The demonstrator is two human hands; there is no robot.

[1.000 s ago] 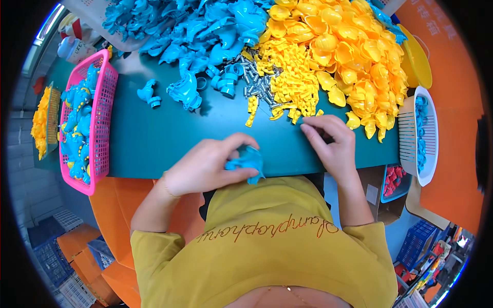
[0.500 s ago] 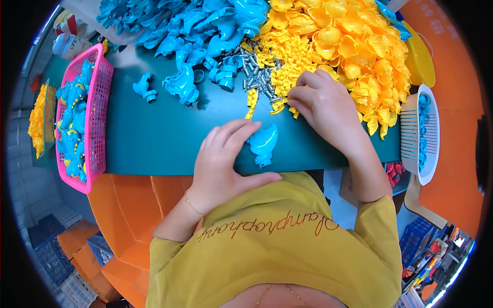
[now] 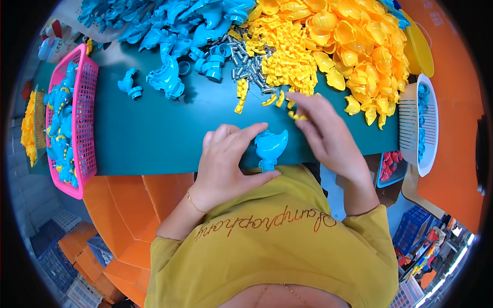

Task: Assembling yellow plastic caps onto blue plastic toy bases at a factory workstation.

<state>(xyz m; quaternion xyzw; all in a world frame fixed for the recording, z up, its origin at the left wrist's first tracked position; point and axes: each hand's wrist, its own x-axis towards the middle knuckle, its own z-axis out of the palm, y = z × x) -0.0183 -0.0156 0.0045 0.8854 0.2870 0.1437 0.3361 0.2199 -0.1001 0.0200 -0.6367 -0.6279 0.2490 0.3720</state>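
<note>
Blue plastic is what the left hand [image 3: 223, 159] grips — a duck-shaped shell [image 3: 271, 147] lying at the near edge of the green table [image 3: 154, 133], pinned between thumb and curled fingers. Half a second ago the same shell sat under that hand in much the same spot, so it has barely shifted. What has changed is the right hand [image 3: 323, 136]: it was up at the heap of small yellow pieces [image 3: 287, 56] and has now drawn back toward the shell, its fingertips pinched on what looks like a small yellow piece [image 3: 297, 116] — the view is too small to be sure of its shape. A second ago both hands were down together at the table edge, so the right one has gone out and come back with a part. Judging from this, a yellow part is about to meet the blue shell. Screws [image 3: 246, 61] lie scattered just beyond, blue shells [image 3: 169, 31] are piled further back, and a pink basket [image 3: 84, 128] of finished pieces stands to the left.
</note>
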